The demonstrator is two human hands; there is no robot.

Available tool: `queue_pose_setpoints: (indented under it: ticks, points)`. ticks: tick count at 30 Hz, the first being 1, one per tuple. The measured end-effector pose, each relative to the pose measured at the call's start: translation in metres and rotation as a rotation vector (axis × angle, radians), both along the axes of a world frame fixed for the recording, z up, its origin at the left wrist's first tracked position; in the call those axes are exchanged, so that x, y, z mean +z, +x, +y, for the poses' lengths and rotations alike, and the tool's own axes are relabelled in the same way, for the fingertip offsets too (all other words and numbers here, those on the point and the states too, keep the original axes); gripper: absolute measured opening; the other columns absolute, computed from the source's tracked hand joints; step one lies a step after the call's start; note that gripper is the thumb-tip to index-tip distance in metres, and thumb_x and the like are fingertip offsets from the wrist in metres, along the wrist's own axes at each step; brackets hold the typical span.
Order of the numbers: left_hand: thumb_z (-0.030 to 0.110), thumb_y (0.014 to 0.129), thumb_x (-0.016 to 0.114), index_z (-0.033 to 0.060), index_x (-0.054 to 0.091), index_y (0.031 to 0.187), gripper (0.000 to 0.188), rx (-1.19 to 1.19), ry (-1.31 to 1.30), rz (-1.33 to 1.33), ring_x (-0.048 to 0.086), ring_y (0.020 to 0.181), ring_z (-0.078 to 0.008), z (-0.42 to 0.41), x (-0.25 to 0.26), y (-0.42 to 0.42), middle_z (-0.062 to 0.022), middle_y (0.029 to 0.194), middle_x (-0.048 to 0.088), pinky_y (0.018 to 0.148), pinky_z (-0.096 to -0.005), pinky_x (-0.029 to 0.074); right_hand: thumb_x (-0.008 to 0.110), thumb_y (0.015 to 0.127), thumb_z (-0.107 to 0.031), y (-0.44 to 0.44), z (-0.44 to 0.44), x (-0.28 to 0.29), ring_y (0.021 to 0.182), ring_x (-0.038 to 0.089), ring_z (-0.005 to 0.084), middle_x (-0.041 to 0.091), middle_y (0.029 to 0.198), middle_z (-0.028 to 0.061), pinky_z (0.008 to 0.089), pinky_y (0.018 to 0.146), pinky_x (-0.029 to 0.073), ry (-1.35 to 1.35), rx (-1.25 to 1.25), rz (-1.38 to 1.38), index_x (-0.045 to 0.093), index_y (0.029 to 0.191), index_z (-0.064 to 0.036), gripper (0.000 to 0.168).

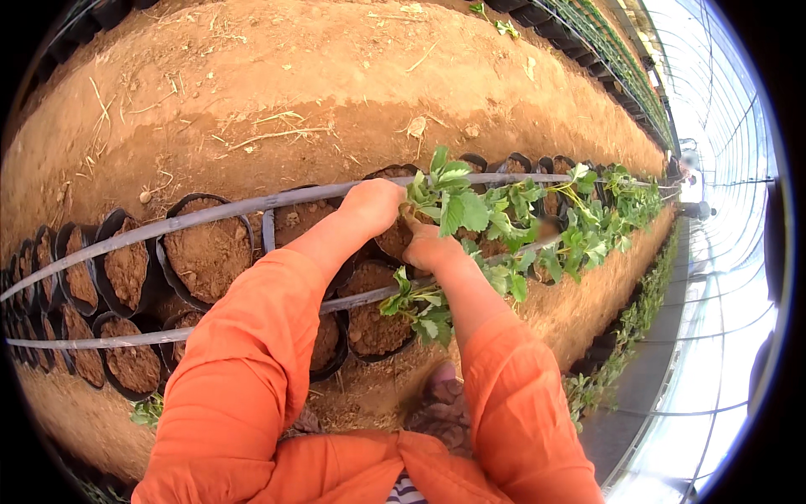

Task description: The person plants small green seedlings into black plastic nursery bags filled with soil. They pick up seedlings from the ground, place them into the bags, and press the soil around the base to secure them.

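Observation:
A leafy strawberry plant (463,205) stands over a soil-filled black grow bag (393,242) in front of me. My left hand (376,200) grips the plant at its base, beside the upper grey drip hose (283,198). From the right, my right hand (431,247) meets the same base, its fingers around the lower stems. The roots are hidden behind my fingers. Below my right wrist, another strawberry plant (431,315) leans over the lower drip hose (359,299) and a bag of soil (378,327).
Bags of bare soil (204,252) run to the left in two rows. More strawberry plants (585,227) fill the rows on the right. Dry earth (252,75) with straw borders the bags. Farther right are a planted row (648,321), the greenhouse film (724,302) and a blurred person (689,170).

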State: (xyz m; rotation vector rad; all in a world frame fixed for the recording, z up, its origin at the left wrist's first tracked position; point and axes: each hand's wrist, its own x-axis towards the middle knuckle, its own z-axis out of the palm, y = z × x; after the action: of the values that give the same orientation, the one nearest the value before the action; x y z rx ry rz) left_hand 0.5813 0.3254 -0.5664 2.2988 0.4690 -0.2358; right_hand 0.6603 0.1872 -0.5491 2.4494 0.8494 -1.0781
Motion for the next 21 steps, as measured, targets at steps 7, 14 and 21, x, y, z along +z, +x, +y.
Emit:
queue_pose_setpoints:
  ticks: [7,14,21]
  points:
    - [0.018,0.077,0.067,-0.0009,0.072,0.081,0.020,0.101,-0.003,-0.095,0.065,0.084,-0.0410,0.000,-0.019,-0.003,-0.0249,0.084,0.067,0.076,-0.0471,0.052,0.054,0.081,-0.007,-0.010,0.035,0.030,0.080,0.071,0.0281,0.065,0.122,0.0139,0.0369,0.072,0.057,-0.139,-0.225,0.273,0.030,0.151,-0.027,0.077]
    - [0.014,0.078,0.061,0.0025,0.071,0.083,0.016,0.156,-0.019,-0.134,0.065,0.087,-0.0406,-0.007,-0.022,-0.005,-0.0239,0.087,0.067,0.077,-0.0477,0.052,0.058,0.085,-0.018,-0.004,0.025,-0.022,0.111,0.063,0.0303,0.064,0.124,0.0141,0.0407,0.093,0.050,-0.124,0.102,-0.049,0.065,0.121,-0.013,0.037]
    - [0.015,0.080,0.060,0.0107,0.071,0.091,0.016,0.115,0.050,-0.114,0.065,0.087,-0.0394,-0.008,-0.033,-0.009,-0.0178,0.088,0.068,0.074,-0.0494,0.052,0.059,0.083,-0.013,0.010,0.002,-0.022,0.093,0.064,0.0344,0.069,0.100,0.0156,0.0436,0.080,0.049,0.309,0.055,-0.072,0.064,0.114,-0.010,0.031]
